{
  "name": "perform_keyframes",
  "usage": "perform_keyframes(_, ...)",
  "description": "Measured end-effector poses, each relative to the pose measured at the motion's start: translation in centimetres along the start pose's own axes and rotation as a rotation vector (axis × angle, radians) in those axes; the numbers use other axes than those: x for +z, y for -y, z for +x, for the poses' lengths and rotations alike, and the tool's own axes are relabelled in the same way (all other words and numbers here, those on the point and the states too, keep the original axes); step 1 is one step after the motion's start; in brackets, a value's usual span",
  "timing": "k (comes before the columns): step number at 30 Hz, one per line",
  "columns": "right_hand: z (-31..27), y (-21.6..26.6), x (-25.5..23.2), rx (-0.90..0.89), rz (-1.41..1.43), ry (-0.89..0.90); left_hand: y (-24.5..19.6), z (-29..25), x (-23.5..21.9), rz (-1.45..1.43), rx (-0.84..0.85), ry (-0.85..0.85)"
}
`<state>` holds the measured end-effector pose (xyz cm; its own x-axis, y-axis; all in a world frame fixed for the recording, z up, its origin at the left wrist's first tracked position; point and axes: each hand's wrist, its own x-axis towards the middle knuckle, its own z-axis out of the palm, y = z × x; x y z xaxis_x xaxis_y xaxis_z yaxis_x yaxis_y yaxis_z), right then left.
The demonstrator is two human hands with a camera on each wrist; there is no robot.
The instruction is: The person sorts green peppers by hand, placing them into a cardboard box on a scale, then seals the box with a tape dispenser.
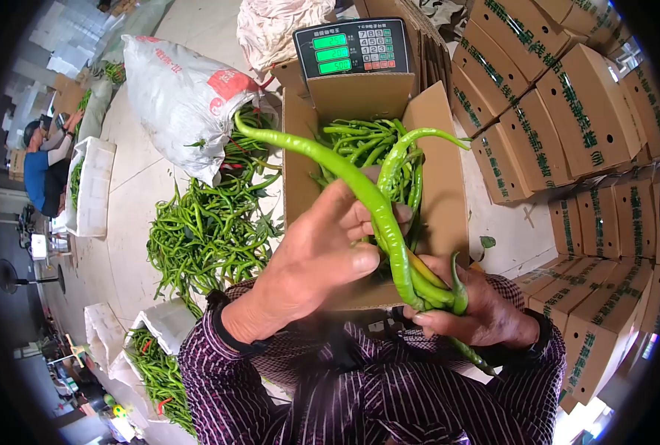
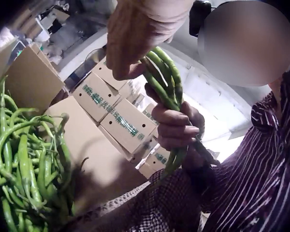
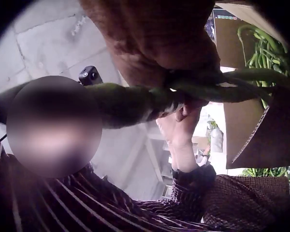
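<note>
My right hand (image 1: 448, 315) grips a bunch of long green peppers (image 1: 389, 237) by their lower ends, above the near edge of an open cardboard box (image 1: 445, 193). The peppers curve up and to the left over the box. My left hand (image 1: 367, 237) pinches the bunch partway up, thumb in front and fingers behind. In the left wrist view the right hand (image 2: 176, 128) wraps the peppers (image 2: 164, 82) and the left hand (image 2: 130, 58) touches them from above. In the right wrist view the right hand (image 3: 159, 43) grips the peppers (image 3: 130, 101), and the left hand (image 3: 181, 130) reaches up to them.
The box holds more green peppers (image 1: 367, 144) and stands before a digital scale (image 1: 352, 46). A loose pepper pile (image 1: 211, 222) spills from a white sack (image 1: 181, 96) on the left floor. Printed cartons (image 1: 567, 111) are stacked at right. A person in blue (image 1: 44, 167) sits far left.
</note>
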<state>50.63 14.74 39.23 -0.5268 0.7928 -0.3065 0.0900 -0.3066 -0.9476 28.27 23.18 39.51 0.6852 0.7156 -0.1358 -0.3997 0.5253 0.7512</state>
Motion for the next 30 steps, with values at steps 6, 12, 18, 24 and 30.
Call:
perform_keyframes(6, 0.2, -0.5, 0.0, 0.123, -0.19, 0.017, 1.2, 0.0, -0.1, 0.053, -0.085, -0.231)
perform_keyframes(12, 0.6, -0.2, 0.0, 0.076, -0.258, 0.039, 1.9, 0.2, -1.1, -0.036, -0.026, -0.309)
perform_keyframes(18, 0.7, 0.1, -0.3, 0.343, -0.004, 0.04, 0.3, 0.9, -3.0, -0.058, 0.144, -0.501)
perform_keyframes(24, -0.5, 1.1, -0.8, 0.211, 0.199, -0.172, -1.5, 1.2, -7.7, 0.027, 0.233, -0.576)
perform_keyframes(30, -0.5, 0.7, -0.8, 0.052, 0.44, -0.438, 0.9, 2.8, -6.7, 0.405, 0.103, -0.465)
